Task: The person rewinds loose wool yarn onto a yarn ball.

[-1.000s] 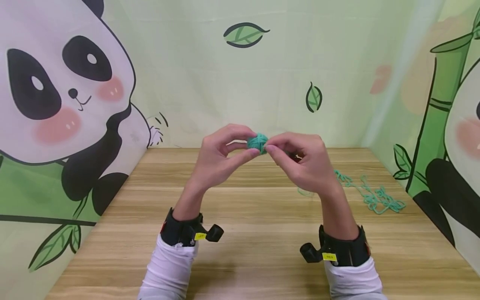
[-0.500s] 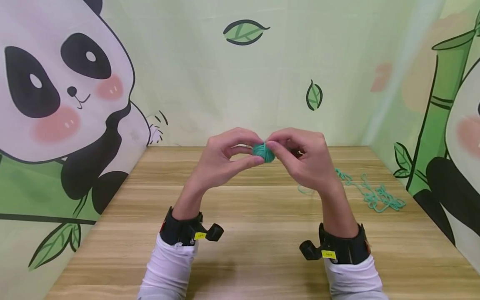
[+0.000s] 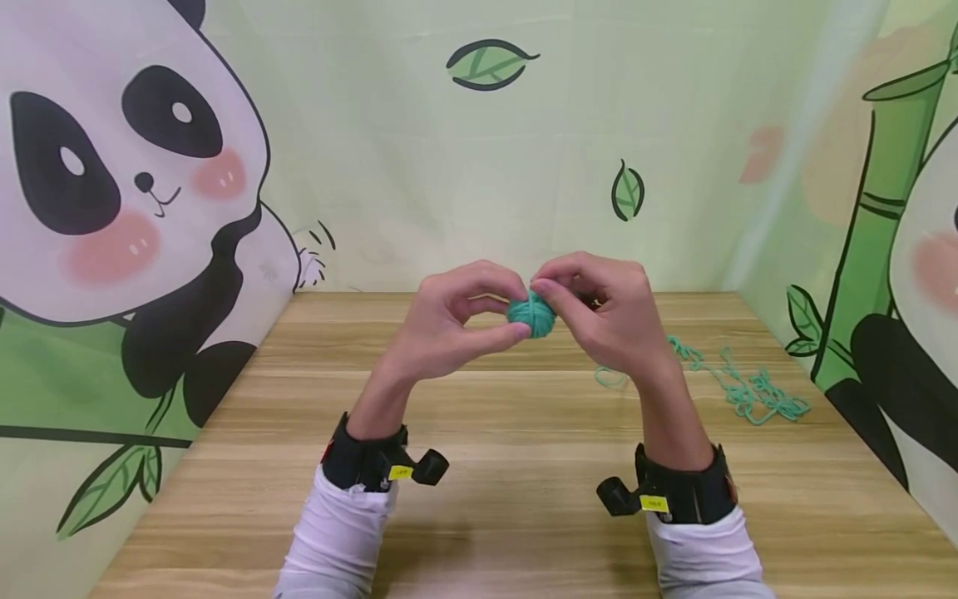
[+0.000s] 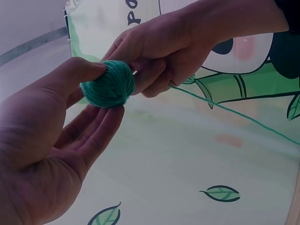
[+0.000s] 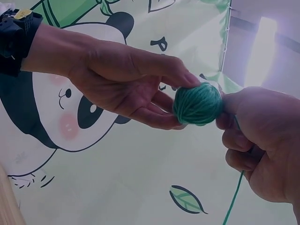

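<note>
Grips a green yarn ball (image 3: 532,317) mid-frame with thumb and fingers of the left hand (image 3: 443,329) and pinches its strand (image 5: 232,201) in the right hand (image 3: 608,314).

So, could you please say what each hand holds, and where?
The left hand pinches the yarn ball by opposite sides; the right hand holds the strand beside it.

wrist views cut off the yarn strand (image 4: 234,110)
</note>
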### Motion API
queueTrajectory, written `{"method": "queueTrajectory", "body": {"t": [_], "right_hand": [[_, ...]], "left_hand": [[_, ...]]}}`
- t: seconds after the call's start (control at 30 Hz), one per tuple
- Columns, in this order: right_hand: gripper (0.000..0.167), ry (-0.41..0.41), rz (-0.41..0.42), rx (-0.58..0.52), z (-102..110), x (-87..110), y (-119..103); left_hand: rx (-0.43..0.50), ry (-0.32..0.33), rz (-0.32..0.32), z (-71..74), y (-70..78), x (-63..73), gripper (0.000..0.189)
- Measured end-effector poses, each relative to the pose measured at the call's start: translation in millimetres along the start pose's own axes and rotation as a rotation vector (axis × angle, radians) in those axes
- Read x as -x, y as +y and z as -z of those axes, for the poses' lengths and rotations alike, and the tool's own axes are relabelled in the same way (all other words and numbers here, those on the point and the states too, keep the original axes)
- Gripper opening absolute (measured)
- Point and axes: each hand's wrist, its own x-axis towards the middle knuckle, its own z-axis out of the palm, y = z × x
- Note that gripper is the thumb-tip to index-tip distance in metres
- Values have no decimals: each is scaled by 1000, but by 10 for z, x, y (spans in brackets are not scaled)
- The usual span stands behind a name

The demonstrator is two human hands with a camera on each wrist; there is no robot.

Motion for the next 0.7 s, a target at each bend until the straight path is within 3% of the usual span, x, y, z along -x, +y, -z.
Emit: {"method": "queueTrajectory", "body": {"t": [0.27, 0.43, 0.7], "right_hand": [[9, 6, -92, -53, -28, 26, 95], [12, -12, -164, -94, -65, 32, 140], [15, -101, -291, -116, -100, 43, 218]], "left_hand": [[13, -5, -13, -2, 21, 2, 35], [27, 1, -26, -4, 39, 5, 35], [48, 36, -49, -3, 16, 4, 35]]}}
